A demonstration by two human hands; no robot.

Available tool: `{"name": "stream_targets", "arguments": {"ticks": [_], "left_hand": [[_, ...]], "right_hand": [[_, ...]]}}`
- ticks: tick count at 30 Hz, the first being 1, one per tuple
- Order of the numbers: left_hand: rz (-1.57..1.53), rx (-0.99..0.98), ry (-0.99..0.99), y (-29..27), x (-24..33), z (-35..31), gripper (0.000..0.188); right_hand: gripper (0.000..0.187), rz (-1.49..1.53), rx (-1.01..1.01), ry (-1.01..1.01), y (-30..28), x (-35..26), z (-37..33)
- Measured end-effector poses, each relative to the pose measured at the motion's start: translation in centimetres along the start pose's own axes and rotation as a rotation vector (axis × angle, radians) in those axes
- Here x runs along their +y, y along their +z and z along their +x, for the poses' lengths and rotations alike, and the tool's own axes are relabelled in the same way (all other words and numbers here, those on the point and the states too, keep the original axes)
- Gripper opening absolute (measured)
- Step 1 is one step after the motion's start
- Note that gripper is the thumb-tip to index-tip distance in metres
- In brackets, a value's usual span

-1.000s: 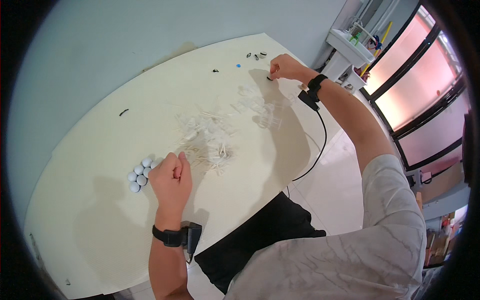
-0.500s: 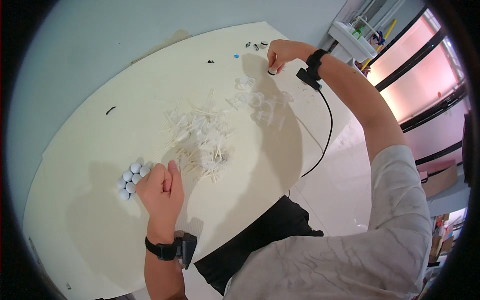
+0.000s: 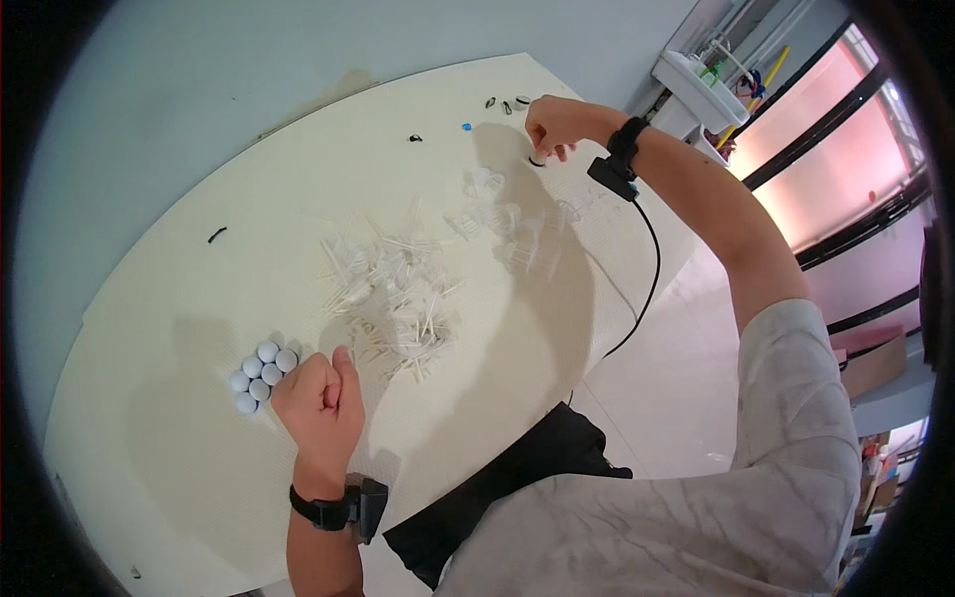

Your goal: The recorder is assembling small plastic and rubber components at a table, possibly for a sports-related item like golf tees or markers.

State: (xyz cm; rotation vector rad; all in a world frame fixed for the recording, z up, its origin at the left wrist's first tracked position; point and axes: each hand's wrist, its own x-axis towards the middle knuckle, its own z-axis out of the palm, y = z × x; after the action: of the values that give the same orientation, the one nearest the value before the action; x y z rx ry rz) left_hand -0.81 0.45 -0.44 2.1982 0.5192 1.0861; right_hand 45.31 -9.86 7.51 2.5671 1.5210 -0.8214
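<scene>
At the far right of the table, my right hand (image 3: 559,124) is closed in a pinch, fingertips down at the tabletop. Between them shows a small round white piece with a black rim (image 3: 537,160). My left hand (image 3: 320,396) rests as a fist at the near left, thumb lying alongside the curled fingers; nothing shows in it. Just left of that fist sits a tight cluster of white balls (image 3: 260,369). A loose heap of thin white sticks (image 3: 423,323), mixed with clear plastic bits, lies between the two hands. Closer to my right hand are clear plastic pieces (image 3: 527,239).
Beyond my right hand lie a round white-and-dark piece (image 3: 522,102) and small black pieces (image 3: 506,107). A blue bit (image 3: 467,126) and black scraps (image 3: 416,138) (image 3: 218,235) are scattered about. A black cable (image 3: 657,261) hangs from my right wrist device past the table edge.
The whole view has shifted a little, so the table sits slightly lower in it. Both hands keep nearly the same places and shapes; my right fingers still pinch the round piece.
</scene>
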Motion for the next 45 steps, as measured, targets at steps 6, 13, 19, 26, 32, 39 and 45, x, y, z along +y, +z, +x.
{"name": "stream_targets", "arguments": {"ticks": [6,13,19,26,32,39,45], "left_hand": [[0.003,0.009,0.008,0.1,0.3,0.2,0.048],[0.005,-0.009,-0.020,0.1,0.0,0.0,0.047],[0.050,0.001,-0.004,-0.2,-0.2,0.0,0.047],[-0.005,0.013,0.024,0.0,0.0,-0.1,0.047],[0.028,0.023,0.058,0.1,0.1,0.1,0.047],[0.016,0.015,-0.003,0.1,0.3,-0.2,0.047],[-0.012,0.011,-0.033,0.3,-0.1,-0.4,0.047]], "right_hand": [[0.016,-0.348,0.268,0.101,-3.1,0.8,1.4],[0.039,-0.250,0.466,0.014,-1.1,6.8,8.4],[0.032,-0.156,0.654,-0.143,-1.0,5.4,4.9],[0.018,0.033,0.586,-0.207,2.6,3.8,-5.2],[0.018,0.145,0.477,-0.172,6.4,4.7,-7.5],[0.015,0.181,0.285,0.064,4.3,3.7,-7.7],[0.014,0.007,-0.017,0.075,1.6,3.4,-4.5]]}}
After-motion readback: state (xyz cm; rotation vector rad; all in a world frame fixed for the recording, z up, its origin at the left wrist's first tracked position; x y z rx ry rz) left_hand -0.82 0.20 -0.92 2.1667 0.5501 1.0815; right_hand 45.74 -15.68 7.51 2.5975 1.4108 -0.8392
